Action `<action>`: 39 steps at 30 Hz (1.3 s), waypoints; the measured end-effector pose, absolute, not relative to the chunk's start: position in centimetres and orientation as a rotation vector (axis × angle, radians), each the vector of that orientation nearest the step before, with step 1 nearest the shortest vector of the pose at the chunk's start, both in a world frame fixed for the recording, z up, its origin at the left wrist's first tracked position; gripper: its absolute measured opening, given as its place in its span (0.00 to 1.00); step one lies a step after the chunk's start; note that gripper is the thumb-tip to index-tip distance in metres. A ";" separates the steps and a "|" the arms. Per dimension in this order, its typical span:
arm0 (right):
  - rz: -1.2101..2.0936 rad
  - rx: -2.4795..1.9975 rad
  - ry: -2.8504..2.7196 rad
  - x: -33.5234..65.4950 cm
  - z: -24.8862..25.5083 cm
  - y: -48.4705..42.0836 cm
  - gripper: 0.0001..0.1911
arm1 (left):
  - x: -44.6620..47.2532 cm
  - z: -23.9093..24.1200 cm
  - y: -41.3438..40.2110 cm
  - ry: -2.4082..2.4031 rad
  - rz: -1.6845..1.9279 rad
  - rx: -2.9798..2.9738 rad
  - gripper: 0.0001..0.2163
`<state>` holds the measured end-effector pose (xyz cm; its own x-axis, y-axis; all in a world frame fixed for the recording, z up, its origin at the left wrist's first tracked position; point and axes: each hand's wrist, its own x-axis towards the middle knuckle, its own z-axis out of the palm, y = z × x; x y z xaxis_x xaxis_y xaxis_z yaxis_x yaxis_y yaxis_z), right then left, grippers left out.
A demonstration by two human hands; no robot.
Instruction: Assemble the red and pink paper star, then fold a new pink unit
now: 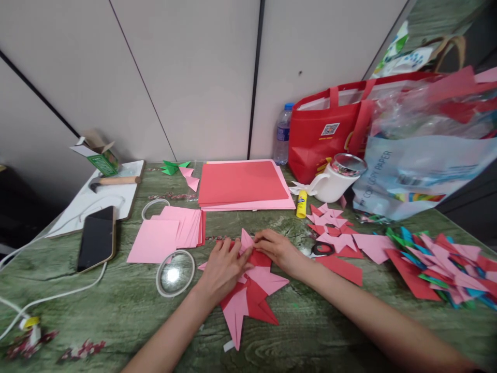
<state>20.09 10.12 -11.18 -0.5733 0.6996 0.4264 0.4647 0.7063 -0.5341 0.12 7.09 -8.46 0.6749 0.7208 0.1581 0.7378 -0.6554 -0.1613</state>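
A folded-paper star (258, 300) in pink and red lies flat on the table in front of me, its points spread out. My left hand (227, 264) bends over its upper left part and holds it, fingers pressed on the paper. From the other side, my right hand (275, 251) pinches the paper near the top pink point, fingertips close to those of my left hand. My hands cover part of the upper points. A small white strip (229, 345) sits beside the lowest point.
Left are pink paper squares (153, 241), a tape roll (175, 296), a phone (97, 238) and a hammer (116, 181). Paper sheets (243, 182) lie behind. Right are scissors (323, 250), a glue stick (301, 204), a mug (330, 185), folded pieces (446, 264) and a red bag (326, 124).
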 end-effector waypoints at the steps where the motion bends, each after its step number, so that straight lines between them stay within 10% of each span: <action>1: 0.472 -0.875 -2.335 20.1 -10.9 10.1 0.11 | 0.2 -8.5 7.1 -1.182 -0.112 -2.684 0.18; 39: 0.103 -1.062 -2.527 19.5 -9.3 7.7 0.13 | -1.9 -7.3 8.5 -1.413 -0.518 -2.856 0.20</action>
<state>19.50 7.71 -9.32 -0.6335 0.6998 0.3300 0.6705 0.7094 -0.2171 -1.91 8.48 -7.30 0.5659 0.7871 0.2454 0.7593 -0.6136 0.2168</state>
